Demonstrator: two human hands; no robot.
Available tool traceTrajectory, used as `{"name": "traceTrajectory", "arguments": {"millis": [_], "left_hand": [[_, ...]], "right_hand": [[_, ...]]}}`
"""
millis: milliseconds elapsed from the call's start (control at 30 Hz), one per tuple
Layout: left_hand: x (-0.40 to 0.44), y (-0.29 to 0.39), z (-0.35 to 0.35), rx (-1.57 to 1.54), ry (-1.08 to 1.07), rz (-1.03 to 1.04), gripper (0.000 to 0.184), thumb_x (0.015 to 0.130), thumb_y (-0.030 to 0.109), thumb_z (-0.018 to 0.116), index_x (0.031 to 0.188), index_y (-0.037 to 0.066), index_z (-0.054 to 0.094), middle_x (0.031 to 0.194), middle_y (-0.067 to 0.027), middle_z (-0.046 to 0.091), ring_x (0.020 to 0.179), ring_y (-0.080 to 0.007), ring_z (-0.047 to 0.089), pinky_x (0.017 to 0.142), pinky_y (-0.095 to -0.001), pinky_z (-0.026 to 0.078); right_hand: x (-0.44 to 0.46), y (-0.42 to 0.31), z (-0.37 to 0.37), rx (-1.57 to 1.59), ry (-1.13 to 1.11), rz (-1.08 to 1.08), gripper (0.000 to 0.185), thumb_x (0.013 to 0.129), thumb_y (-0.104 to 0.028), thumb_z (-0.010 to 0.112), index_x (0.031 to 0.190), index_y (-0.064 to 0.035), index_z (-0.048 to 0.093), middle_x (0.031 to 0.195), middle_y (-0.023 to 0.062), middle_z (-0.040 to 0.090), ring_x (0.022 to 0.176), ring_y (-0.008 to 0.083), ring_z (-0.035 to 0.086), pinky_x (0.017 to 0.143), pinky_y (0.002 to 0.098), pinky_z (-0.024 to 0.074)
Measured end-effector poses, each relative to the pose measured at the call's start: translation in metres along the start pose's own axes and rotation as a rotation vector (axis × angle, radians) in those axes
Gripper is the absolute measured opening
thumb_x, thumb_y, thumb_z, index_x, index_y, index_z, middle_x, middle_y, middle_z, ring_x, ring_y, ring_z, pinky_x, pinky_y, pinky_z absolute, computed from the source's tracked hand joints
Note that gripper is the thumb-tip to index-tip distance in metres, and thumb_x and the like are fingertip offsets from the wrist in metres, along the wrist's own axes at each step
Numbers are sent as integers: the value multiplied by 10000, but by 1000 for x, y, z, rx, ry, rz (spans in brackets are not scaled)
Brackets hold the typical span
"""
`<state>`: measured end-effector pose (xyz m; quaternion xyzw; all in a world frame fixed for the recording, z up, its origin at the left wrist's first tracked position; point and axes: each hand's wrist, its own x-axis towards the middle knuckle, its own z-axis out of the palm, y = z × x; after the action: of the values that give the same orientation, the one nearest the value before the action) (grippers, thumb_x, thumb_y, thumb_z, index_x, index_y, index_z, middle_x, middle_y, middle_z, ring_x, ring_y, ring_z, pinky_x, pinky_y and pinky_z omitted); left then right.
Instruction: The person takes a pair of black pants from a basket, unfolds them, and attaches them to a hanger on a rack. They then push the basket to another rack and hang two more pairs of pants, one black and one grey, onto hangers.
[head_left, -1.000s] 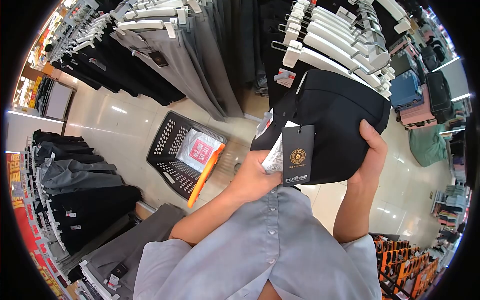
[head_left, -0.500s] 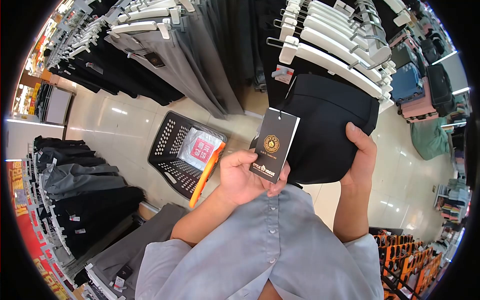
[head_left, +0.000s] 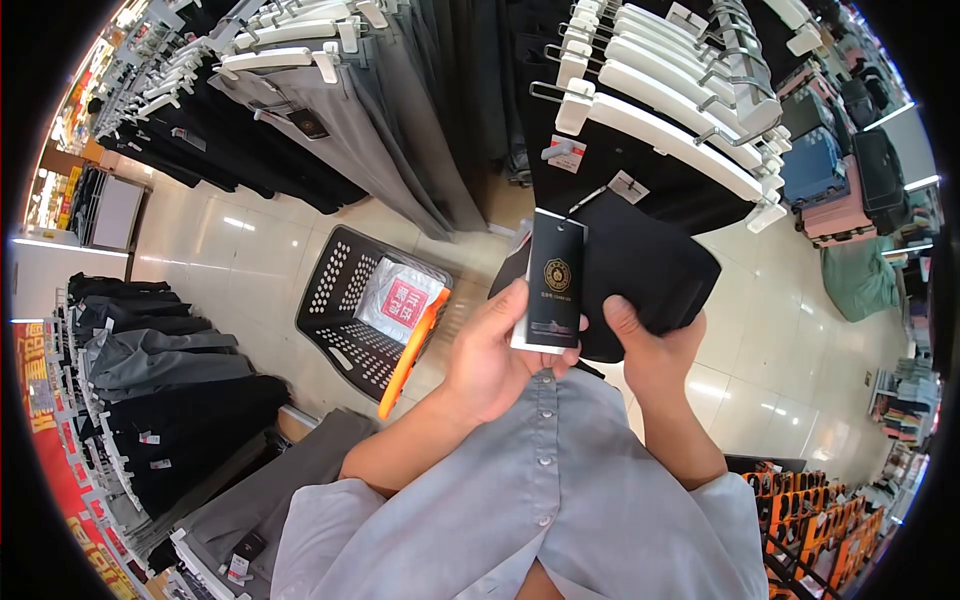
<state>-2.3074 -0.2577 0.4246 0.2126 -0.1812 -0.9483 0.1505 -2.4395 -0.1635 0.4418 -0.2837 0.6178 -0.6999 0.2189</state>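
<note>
Between its thumb and fingers, my left hand [head_left: 487,362] grips a black hang tag [head_left: 557,275] with a round gold emblem and a white edge. The tag lies against a bunched pair of black trousers [head_left: 645,255]. My right hand [head_left: 655,350] is closed on the lower part of the trousers, its thumb on top and its fingers mostly hidden underneath. Just beyond them, more black trousers hang from white clip hangers [head_left: 680,145], with a red and white price tag [head_left: 566,153] at the side.
A black shopping basket [head_left: 335,290] with an orange handle [head_left: 405,370] stands on the tiled floor, holding a silver packet [head_left: 400,298]. Grey trousers [head_left: 350,130] hang ahead, and a clothes rack [head_left: 190,430] runs along the left. Suitcases [head_left: 835,180] stand at right.
The black trousers have come lower and become more bunched. My right hand has moved left, closer to my left hand. The hang tag has turned more upright and shifted slightly right.
</note>
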Motion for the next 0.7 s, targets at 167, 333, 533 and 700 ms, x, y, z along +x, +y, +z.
{"name": "traceTrajectory", "arguments": {"millis": [167, 333, 533, 700], "left_hand": [[0, -1, 12, 67, 12, 61, 409, 958, 384, 410, 1073, 26, 571, 937, -132, 644, 813, -256, 641, 647, -341, 532], [0, 2, 27, 92, 132, 50, 381, 958, 352, 420, 1109, 25, 544, 924, -119, 641, 817, -235, 640, 668, -350, 539], [1, -6, 28, 189, 160, 38, 352, 956, 331, 426, 1097, 26, 531, 921, -126, 635, 784, -240, 648, 659, -357, 550], [1, -10, 18, 151, 110, 38, 340, 948, 330, 452, 1086, 30, 533, 935, -121, 637, 732, -237, 646, 621, -339, 527]], "right_hand": [[-8, 7, -7, 149, -263, 179, 384, 782, -11, 711, 1097, 43, 498, 894, 88, 633, 747, 125, 614, 637, 257, 510], [-10, 15, -8, 74, -329, 58, 528, 745, -77, 773, 1162, 37, 469, 933, 90, 627, 818, 131, 607, 699, 257, 502], [-18, 20, -2, 18, -122, 30, 576, 718, -39, 774, 1194, 47, 461, 987, 93, 617, 892, 135, 594, 746, 271, 497], [-14, 23, -8, -68, 139, -26, 449, 704, 16, 747, 1102, 55, 543, 965, 84, 626, 858, 141, 601, 742, 271, 492]]}}
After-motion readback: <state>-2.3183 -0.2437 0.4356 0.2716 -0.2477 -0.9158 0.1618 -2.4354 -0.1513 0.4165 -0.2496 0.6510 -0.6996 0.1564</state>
